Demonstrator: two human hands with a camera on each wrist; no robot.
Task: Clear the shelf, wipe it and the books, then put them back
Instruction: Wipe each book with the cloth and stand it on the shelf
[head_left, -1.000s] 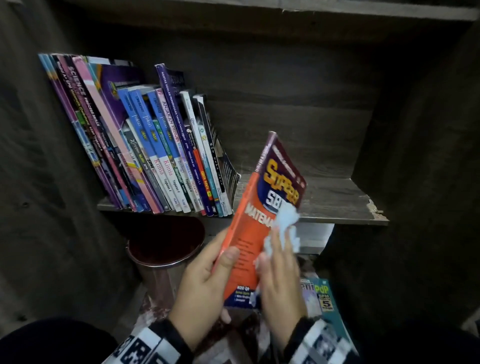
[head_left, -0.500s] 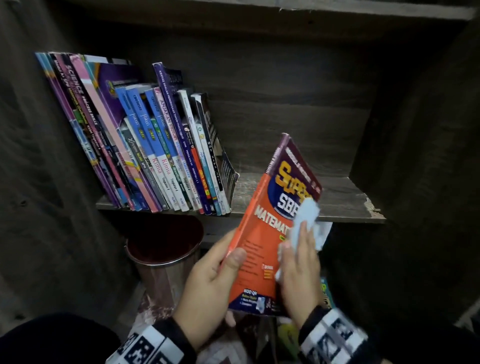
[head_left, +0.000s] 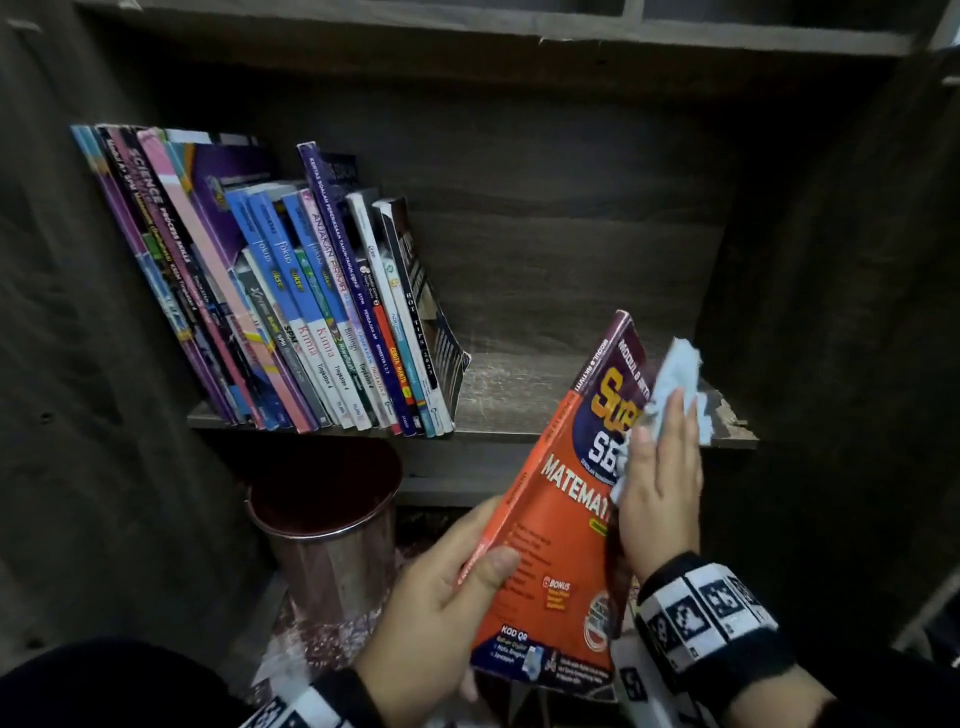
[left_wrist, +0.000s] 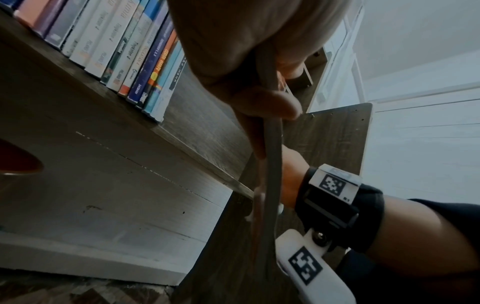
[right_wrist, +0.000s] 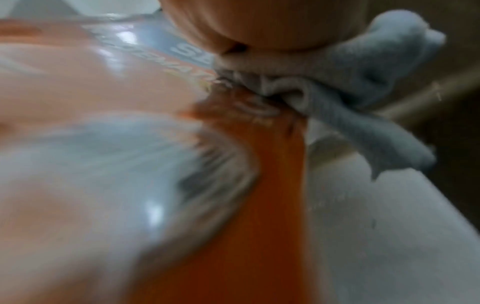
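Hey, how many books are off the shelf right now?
1: the orange maths book, gripped by the left hand in front of the shelf while the right hand presses a cloth on it. Others may lie hidden behind it.

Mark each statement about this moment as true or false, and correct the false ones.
1. The left hand holds the orange book. True.
2. The right hand presses a cloth on the cover. True.
3. The shelf holds no books. False: a row of books leans at its left end.
4. The bin stands on the shelf. False: it stands below it.
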